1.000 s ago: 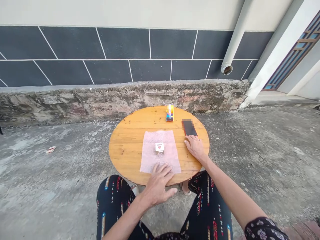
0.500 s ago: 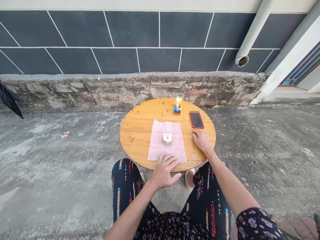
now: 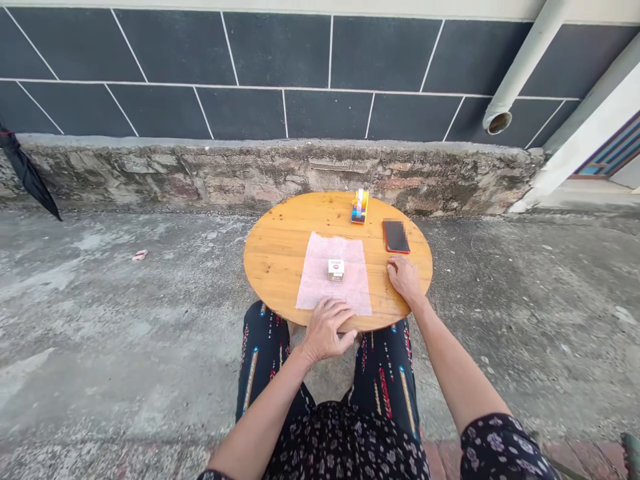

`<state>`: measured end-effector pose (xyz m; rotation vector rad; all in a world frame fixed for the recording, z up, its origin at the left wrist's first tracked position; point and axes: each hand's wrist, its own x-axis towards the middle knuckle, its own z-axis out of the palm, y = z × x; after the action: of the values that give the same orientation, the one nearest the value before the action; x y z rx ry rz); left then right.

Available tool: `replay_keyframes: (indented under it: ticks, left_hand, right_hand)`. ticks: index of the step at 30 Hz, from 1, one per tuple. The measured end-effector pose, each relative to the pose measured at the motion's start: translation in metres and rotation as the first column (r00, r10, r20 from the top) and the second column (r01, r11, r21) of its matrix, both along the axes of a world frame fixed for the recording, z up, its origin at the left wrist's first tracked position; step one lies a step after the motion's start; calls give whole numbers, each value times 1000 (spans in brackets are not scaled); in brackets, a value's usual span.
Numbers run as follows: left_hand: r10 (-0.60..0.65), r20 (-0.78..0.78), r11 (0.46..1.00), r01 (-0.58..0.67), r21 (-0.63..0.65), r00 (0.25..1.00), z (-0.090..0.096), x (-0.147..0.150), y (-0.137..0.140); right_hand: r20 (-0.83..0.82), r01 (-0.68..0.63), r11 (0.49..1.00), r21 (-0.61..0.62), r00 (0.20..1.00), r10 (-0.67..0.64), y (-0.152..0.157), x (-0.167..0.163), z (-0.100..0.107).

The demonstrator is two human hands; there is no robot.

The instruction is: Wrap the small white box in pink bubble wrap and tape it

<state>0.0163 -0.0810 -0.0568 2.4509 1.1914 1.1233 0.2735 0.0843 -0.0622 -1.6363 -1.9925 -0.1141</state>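
My left hand [image 3: 329,331] lies at the near edge of the round wooden table [image 3: 273,250]. Its fingers are spread over the front edge of a pink sheet [image 3: 313,267] that looks like bubble wrap, and it holds nothing. On the sheet, just beyond those fingertips, sits a small white box [image 3: 336,269] with a red mark on top. To the right of the sheet my right hand [image 3: 406,280] rests on the bare wood with loosely bent fingers and nothing visible in it. A phone [image 3: 397,236] with a red edge lies just beyond this hand.
A tape dispenser [image 3: 359,206] with a yellow roll and blue base stands near the table's far edge. Behind the table runs a low stone ledge [image 3: 225,177] under a dark tiled wall [image 3: 240,113]. A folded black umbrella [image 3: 30,175] leans at the far left.
My knees have come closer together under the table, and the view has shifted slightly. Both hands keep nearly the same places; the box, sheet, phone and dispenser have not moved on the table.
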Motion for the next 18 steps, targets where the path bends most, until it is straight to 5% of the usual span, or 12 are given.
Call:
replay_keyframes:
  ticks: [18]
  left_hand:
    - [162,-60,987,-161,15,985,0,5,1]
  right_hand:
    - [226,-36,998,-43,973,45,-33,-19,6]
